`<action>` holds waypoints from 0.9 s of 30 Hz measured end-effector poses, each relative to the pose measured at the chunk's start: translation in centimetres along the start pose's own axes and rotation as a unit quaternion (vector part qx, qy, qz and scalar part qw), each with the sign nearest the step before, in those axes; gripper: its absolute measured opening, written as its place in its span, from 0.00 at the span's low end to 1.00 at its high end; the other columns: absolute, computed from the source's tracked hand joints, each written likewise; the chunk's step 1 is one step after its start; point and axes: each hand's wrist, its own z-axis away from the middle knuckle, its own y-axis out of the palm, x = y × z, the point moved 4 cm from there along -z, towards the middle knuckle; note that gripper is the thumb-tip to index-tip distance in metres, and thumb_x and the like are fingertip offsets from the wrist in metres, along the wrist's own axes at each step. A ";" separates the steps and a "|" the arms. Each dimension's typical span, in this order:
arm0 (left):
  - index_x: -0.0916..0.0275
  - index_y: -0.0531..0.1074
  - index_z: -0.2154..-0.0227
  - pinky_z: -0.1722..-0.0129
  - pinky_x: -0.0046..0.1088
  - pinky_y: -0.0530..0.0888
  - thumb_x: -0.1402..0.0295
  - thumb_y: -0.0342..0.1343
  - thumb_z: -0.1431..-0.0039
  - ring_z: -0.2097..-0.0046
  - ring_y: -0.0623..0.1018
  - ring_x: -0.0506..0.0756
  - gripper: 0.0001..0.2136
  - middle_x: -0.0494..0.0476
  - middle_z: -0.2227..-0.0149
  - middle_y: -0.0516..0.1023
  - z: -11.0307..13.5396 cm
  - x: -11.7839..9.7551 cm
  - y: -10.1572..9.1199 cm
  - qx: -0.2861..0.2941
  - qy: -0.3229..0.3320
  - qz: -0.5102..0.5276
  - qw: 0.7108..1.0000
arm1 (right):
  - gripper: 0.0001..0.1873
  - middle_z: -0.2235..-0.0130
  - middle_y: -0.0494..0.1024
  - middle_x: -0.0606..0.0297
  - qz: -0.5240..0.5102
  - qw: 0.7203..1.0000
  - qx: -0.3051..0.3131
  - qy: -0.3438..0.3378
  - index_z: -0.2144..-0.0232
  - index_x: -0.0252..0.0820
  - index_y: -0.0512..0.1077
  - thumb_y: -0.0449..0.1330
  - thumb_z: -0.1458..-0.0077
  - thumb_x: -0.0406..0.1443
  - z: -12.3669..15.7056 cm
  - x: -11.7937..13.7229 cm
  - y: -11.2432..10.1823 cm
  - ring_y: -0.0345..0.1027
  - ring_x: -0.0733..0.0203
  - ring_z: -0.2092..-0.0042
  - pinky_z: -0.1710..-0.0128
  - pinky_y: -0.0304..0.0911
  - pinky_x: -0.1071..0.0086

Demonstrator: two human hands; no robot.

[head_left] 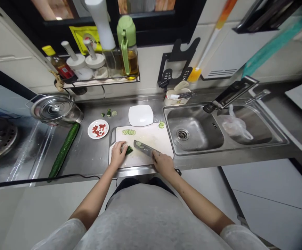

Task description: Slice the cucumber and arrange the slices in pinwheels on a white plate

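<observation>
On the white cutting board (151, 158), my left hand (118, 152) curls over a short cucumber piece (129, 150), hiding part of it. My right hand (163, 163) grips a kitchen knife (146, 149) by its handle, the blade pointing left toward that piece but apart from it. A few cucumber slices stick to the blade near its tip. Overlapping cucumber slices (129, 132) form a row at the board's back left, and a few more slices (161, 124) lie at its back right corner. Behind the board sits a white plate (140, 115) with nothing on it.
A small plate (90, 131) of chopped red pieces and some cucumber ends (109, 113) lie left of the board. Further left are a whole cucumber (64, 151) and a lidded steel pot (75, 114). The double sink (200, 150) borders the right; a bottle shelf (106, 81) hangs behind.
</observation>
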 end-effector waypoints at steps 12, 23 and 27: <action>0.58 0.75 0.68 0.61 0.29 0.70 0.58 0.62 0.54 0.62 0.76 0.54 0.12 0.52 0.65 0.79 -3.9 -3.8 1.2 0.184 -0.121 0.033 0.975 | 0.26 0.59 0.76 0.56 0.021 0.998 -0.059 -0.023 0.39 0.42 0.58 0.52 0.39 0.40 2.0 -1.3 0.7 0.69 0.54 0.56 0.59 0.56 0.67; 0.61 0.76 0.76 0.68 0.27 0.69 0.61 0.59 0.55 0.71 0.74 0.52 0.09 0.51 0.75 0.78 -5.3 -2.9 4.2 0.245 -0.168 0.081 0.951 | 0.27 0.59 0.76 0.56 0.015 0.999 -0.041 0.001 0.39 0.43 0.58 0.53 0.39 0.40 2.3 -2.0 1.0 0.69 0.55 0.55 0.57 0.58 0.67; 0.61 0.76 0.75 0.67 0.27 0.68 0.61 0.59 0.54 0.70 0.74 0.52 0.09 0.52 0.74 0.78 -6.7 -2.7 4.6 0.221 -0.165 0.080 0.958 | 0.26 0.59 0.76 0.56 0.014 0.999 -0.034 0.005 0.40 0.43 0.59 0.53 0.40 0.40 2.0 -2.3 0.9 0.69 0.54 0.55 0.57 0.58 0.67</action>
